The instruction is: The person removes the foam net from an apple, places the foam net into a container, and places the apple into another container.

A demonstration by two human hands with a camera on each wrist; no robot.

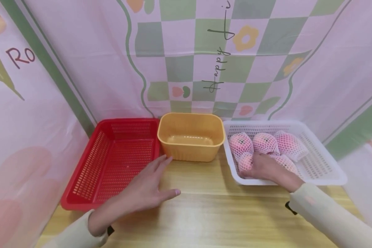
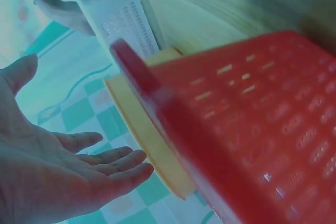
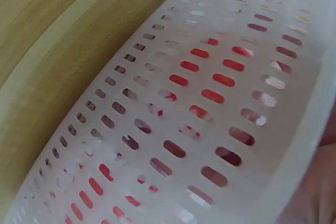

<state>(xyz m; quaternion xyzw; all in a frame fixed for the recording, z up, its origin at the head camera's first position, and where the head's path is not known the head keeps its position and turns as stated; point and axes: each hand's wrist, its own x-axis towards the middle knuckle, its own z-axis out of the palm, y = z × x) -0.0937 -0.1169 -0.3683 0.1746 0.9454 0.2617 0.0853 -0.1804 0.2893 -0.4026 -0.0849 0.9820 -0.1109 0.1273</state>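
Observation:
My right hand [image 1: 263, 167] reaches into the white basket [image 1: 325, 177] and grips the front-left apple [image 1: 245, 162], which is pink-red and wrapped in a white foam net. Its fingertips are partly hidden. Several more netted apples [image 1: 265, 142] lie around it in the same basket. In the right wrist view the basket's slotted side [image 3: 173, 114] covers most of the hand and fruit. My left hand [image 1: 145, 187] hovers by the right side of the red basket [image 1: 77, 199], fingers extended and thumb apart, holding nothing. Its empty palm [image 2: 47, 166] shows in the left wrist view.
A yellow bin [image 1: 189, 151] with nothing inside stands between the red and white baskets. All three are on a wooden table [image 1: 201, 217] against a printed cloth backdrop [image 1: 105, 75].

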